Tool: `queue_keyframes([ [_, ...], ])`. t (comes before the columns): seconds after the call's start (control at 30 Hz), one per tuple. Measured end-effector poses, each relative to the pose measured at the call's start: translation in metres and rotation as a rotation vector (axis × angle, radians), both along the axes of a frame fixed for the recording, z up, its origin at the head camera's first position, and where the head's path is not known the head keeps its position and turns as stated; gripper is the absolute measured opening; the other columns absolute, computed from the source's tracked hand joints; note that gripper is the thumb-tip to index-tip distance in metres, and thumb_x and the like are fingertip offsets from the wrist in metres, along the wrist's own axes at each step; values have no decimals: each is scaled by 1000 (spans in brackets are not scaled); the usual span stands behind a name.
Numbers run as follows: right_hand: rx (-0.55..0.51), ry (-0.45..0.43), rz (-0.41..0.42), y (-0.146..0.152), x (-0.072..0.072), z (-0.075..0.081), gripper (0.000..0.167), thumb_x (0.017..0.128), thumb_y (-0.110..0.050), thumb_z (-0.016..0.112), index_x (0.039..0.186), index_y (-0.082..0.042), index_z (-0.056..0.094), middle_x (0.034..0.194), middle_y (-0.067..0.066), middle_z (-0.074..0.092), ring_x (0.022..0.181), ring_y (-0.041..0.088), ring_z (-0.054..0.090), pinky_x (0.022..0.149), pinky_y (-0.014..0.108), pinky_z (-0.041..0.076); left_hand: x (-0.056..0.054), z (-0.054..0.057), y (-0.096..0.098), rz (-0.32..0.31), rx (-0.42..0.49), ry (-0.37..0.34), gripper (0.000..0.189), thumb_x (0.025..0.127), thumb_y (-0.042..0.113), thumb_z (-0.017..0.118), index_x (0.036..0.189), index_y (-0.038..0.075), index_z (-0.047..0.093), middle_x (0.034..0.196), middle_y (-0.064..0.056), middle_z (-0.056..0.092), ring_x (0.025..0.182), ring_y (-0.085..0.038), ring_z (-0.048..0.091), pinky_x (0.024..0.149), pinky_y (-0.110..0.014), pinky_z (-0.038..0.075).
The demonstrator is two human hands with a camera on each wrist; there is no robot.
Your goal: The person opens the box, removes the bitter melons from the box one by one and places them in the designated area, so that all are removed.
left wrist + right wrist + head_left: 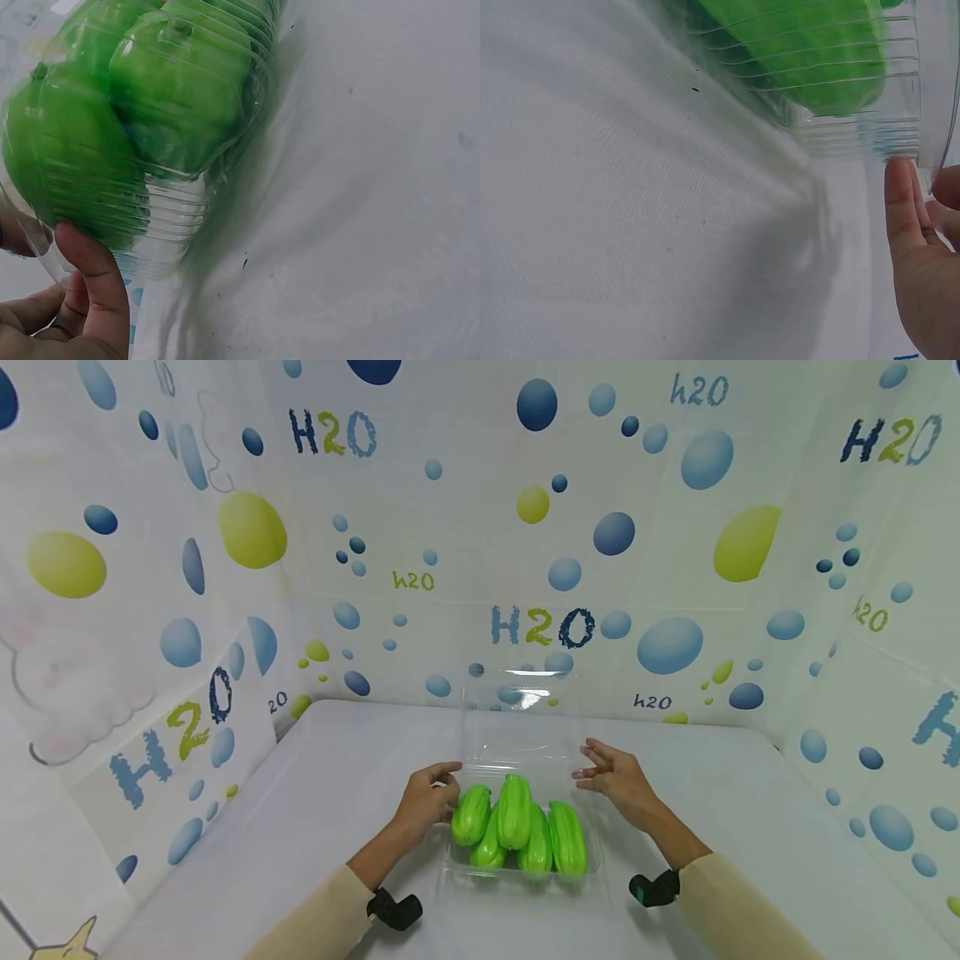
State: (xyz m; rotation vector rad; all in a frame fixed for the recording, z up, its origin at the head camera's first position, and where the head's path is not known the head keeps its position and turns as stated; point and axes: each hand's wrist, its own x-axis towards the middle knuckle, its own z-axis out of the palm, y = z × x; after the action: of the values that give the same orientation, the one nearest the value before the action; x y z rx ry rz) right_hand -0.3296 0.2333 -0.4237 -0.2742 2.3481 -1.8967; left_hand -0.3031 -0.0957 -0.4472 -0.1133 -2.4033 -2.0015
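A clear plastic clamshell container [487, 872] sits on the table with its transparent lid [521, 727] raised at the back. Inside lie several bright green zucchini [514, 814], smooth and shiny. My left hand [426, 800] is at the container's back left corner, index finger extended along the rim. The left wrist view shows a fingertip [79, 247] against the ribbed side wall and other fingers beyond the edge, pinching it. Over at the back right corner, my right hand [618, 781] pinches the rim, one finger [901, 202] on the ribbed wall and others across the edge.
A white cloth-covered table [360, 743] lies around the container. Behind and beside it hang pale curtains [465, 527] printed with blue and green spots and H2O lettering. Dark wrist cameras [393, 910] are strapped on both forearms.
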Motion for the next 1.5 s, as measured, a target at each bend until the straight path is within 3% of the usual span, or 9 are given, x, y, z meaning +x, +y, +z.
queue_keyframes([
  [0.3, -127, -104, -3, -4, 0, -6, 71, 96, 8, 52, 157, 10, 14, 164, 27, 21, 123, 39, 62, 94, 35, 56, 1, -3, -1, -7, 31, -6, 56, 84, 3, 52, 139, -3, 57, 103, -12, 55, 73, -17, 57, 58, -30, 59],
  [0.5, -101, -113, -31, -4, 2, -11, 63, 102, -2, 49, 156, 11, 19, 161, 28, 29, 118, 31, 66, 95, 34, 56, 2, -5, 1, 18, 36, 2, 54, 87, 5, 53, 140, -4, 56, 105, -11, 56, 74, -16, 56, 56, -28, 56],
  [0.67, -140, -114, -56, -5, 5, -18, 57, 108, -11, 45, 155, 13, 22, 158, 30, 33, 112, 25, 69, 93, 29, 56, 2, -8, 2, 21, 26, 13, 57, 84, 5, 52, 140, -2, 57, 114, -15, 62, 79, -17, 58, 58, -26, 53],
  [0.83, -156, -112, -85, -7, 9, -24, 53, 108, -11, 40, 154, 12, 26, 156, 30, 37, 103, 18, 71, 88, 23, 55, 0, -12, -1, 9, 25, 40, 58, 83, 4, 52, 140, -4, 55, 116, -18, 70, 82, -18, 60, 68, -27, 53],
  [1.0, -154, -107, -84, -11, 13, -25, 52, 107, -10, 37, 154, 11, 28, 156, 28, 37, 102, 16, 71, 87, 20, 54, -1, -14, -4, 7, 45, 55, 57, 87, 9, 53, 142, -4, 52, 116, -17, 73, 101, -23, 67, 84, -34, 53],
  [1.2, -162, -102, -68, -18, 14, -26, 53, 107, -13, 41, 154, 9, 29, 156, 28, 39, 108, 23, 70, 89, 21, 54, -1, -15, -7, 31, 48, 42, 53, 89, 8, 53, 141, -3, 54, 117, -15, 74, 107, -23, 67, 81, -28, 48],
  [1.4, -168, -102, -94, -22, 15, -25, 50, 106, -11, 44, 150, 11, 35, 151, 30, 44, 107, 23, 70, 88, 22, 55, -2, -17, -8, 5, 155, 25, 50, 91, 3, 48, 140, -7, 53, 119, -20, 72, 123, -33, 63, 101, -36, 51],
  [1.5, -141, -101, -141, -24, 14, -24, 46, 104, -9, 47, 145, 11, 43, 139, 31, 54, 100, 22, 72, 84, 24, 57, -4, -18, -9, 6, 176, 25, 46, 97, 5, 45, 141, -8, 52, 119, -21, 72, 123, -34, 63, 105, -41, 50],
])
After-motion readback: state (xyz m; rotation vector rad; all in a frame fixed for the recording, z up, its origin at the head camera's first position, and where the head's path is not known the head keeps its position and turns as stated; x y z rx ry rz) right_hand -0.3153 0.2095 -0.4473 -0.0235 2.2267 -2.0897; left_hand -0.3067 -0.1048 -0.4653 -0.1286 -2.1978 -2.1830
